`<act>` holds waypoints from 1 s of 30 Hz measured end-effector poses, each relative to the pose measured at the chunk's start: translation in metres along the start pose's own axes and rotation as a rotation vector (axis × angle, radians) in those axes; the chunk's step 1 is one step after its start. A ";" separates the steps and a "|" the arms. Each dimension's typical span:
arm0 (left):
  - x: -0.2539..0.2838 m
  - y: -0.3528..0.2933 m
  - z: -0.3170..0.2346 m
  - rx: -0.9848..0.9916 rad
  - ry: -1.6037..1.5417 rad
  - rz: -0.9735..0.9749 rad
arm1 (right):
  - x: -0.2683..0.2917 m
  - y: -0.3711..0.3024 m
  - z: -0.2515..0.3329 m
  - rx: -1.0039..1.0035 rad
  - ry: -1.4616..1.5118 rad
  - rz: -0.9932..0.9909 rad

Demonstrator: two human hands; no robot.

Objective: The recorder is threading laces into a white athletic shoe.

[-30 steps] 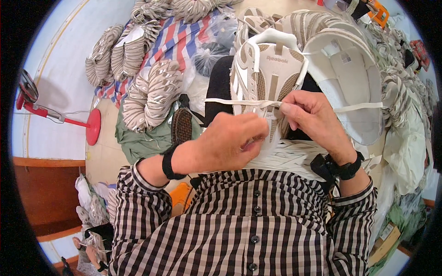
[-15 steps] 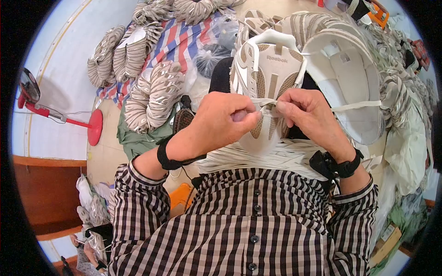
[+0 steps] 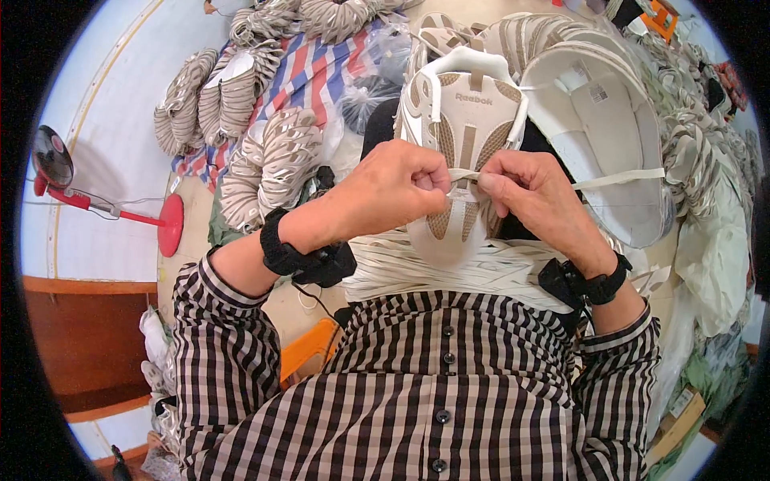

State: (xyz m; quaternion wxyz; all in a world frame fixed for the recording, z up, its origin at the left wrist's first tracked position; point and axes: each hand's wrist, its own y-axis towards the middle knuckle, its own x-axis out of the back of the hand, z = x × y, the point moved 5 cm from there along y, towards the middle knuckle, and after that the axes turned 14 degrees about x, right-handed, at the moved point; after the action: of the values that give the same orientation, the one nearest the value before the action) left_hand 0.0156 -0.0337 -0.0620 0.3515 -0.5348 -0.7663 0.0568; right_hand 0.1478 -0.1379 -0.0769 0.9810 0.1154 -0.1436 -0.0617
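A white and beige shoe upper lies over my lap, its tongue facing up and its toe toward me. Across its front, a flat white shoelace runs between my hands. My left hand is closed on the lace at the left, fingers curled in. Thumb and bent fingers of my right hand pinch it on the other side. From behind the right hand a length of lace stretches right, over a nested stack of shoe uppers. Many loose white laces lie across my lap below the toe.
Bundled shoe uppers sit on the left, with more on a striped sheet beyond. A red-based fan stands at far left. An orange stool shows by my left elbow. Pale plastic bags lie at right.
My left hand and forearm have shifted a little up and left, the fist turning inward. The right hand stays nearly in place, still pinching the lace. The upper has shifted slightly.
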 end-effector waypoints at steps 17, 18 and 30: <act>-0.027 -0.029 -0.027 -0.724 0.710 -0.288 | -0.001 -0.001 -0.004 0.002 0.024 -0.025; -0.029 -0.032 -0.024 -0.723 0.711 -0.289 | 0.000 -0.002 -0.002 -0.021 0.013 -0.028; -0.051 -0.043 0.000 -1.069 0.894 -0.688 | -0.014 -0.028 0.019 -0.041 0.095 0.152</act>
State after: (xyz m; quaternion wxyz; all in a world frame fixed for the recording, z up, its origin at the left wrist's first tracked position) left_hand -0.0085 -0.0958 -0.0671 0.3194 -0.3359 -0.5981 -0.6538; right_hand 0.1265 -0.1674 -0.0695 0.9907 0.0866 -0.1038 0.0156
